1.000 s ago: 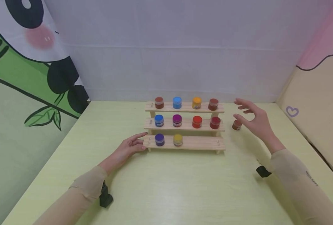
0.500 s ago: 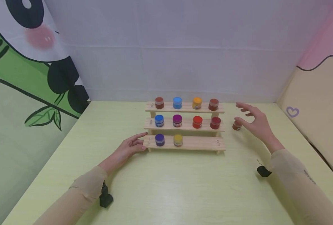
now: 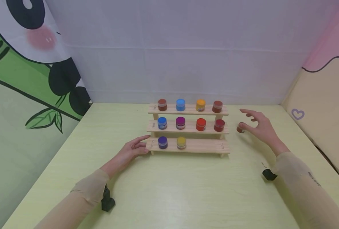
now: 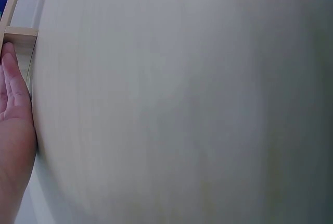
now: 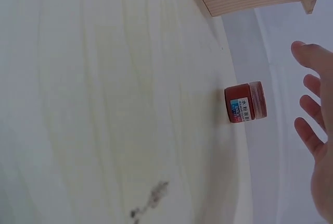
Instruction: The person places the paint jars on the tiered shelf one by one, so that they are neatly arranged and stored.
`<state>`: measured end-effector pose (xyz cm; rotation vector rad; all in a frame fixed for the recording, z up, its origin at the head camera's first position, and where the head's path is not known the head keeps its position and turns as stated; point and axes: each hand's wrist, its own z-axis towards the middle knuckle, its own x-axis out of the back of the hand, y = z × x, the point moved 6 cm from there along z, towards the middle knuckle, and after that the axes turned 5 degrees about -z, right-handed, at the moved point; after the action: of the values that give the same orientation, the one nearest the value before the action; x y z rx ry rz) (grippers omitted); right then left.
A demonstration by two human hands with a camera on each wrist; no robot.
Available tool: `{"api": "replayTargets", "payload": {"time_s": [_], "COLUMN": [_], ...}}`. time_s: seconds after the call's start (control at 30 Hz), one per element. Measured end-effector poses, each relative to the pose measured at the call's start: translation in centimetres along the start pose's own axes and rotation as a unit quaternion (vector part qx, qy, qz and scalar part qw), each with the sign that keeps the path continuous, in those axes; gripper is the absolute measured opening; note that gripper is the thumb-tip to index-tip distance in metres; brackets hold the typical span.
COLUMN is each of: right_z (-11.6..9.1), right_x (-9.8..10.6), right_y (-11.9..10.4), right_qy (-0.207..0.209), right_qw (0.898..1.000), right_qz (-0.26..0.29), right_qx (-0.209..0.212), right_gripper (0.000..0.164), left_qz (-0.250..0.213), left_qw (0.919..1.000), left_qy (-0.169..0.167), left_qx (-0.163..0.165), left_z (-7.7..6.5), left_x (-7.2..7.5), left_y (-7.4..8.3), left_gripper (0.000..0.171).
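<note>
A three-tier wooden rack stands on the table and carries several small paint jars. My left hand lies at the rack's left end. In the left wrist view, fairly straight fingers touch the wood by a leg. My right hand is right of the rack, fingers spread and thumb apart, with nothing in its grip. Just by its thumb a brown paint jar stands on the table. The right wrist view shows this brown jar with its label, apart from the hand.
On the bottom tier are a dark purple jar and a yellow jar, both left of centre. The upper tiers hold red, orange, blue, purple and brown jars. A pale cloth hangs behind the table.
My right hand has lowered slightly toward the brown jar, its fingers still spread. My left hand, the rack and the jars stay in place.
</note>
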<state>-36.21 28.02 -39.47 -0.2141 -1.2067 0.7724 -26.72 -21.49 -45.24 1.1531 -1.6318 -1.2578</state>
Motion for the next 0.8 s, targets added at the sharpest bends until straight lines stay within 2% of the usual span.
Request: {"api": "replayTargets", "payload": {"time_s": [0.6,0.8], "right_z": [0.1,0.0], "right_x": [-0.9,-1.2], "right_y": [1.3,1.7], "right_qy": [-0.048,-0.071], "right_qw": [0.997,0.995], "right_qz": [-0.053,-0.066], "right_qx": [0.014,0.005], "right_gripper": [0.056,0.053], "left_qz": [0.001,0.006], "left_qw": [1.0,1.0], "left_qy": [0.002,0.0], "left_qx": [0.004,0.004], "left_z": [0.1,0.1], "left_x": [0.1,0.1], "left_y": [-0.1,0.0], "left_gripper": [0.066,0.066]}}
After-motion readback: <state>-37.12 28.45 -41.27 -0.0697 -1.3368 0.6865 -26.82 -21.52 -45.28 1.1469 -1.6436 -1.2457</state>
